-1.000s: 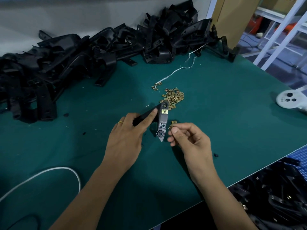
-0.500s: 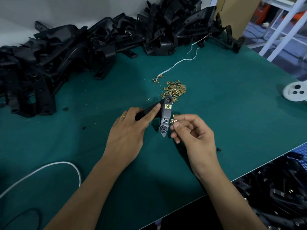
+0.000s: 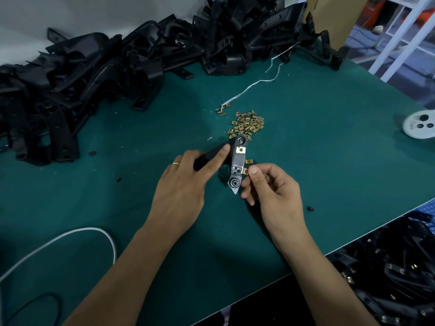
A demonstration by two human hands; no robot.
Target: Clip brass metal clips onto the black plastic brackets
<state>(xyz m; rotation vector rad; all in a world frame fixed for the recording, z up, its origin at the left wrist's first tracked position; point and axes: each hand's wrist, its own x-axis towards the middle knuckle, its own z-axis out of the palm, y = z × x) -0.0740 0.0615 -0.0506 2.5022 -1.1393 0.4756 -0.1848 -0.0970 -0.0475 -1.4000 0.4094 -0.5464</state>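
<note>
A brass clip (image 3: 245, 171) is pinched between the thumb and forefinger of the right hand (image 3: 270, 191) and is held against the right edge of a black plastic bracket (image 3: 236, 165), just above the round boss at its pointed lower end. The bracket is gripped by the left hand (image 3: 186, 184), fingers wrapped round its black arm and the forefinger laid along it toward the upper end. One clip (image 3: 240, 150) is already seated on the bracket's upper part, so the second clip appears to be the step in hand. A firm sideways push onto the mounting tab is judged to be called for next, with the bracket held steady; whether the clip has begun to seat cannot be told.

A single loose clip (image 3: 248, 161) lies on the green worktop (image 3: 329, 149) just beside the bracket at 1 o'clock of the grip. Farther out at 12 o'clock, a small heap of brass clips (image 3: 247, 124) is seen, with a white string (image 3: 254, 85) trailing beyond it toward a long pile of black brackets (image 3: 117, 67) at the back. A white round device (image 3: 420, 125) sits at 3 o'clock near the worktop's edge, a white cable (image 3: 70, 234) curves at 8 o'clock, and more black parts (image 3: 388, 267), some carrying clips, are glimpsed below the edge at 5 o'clock.
</note>
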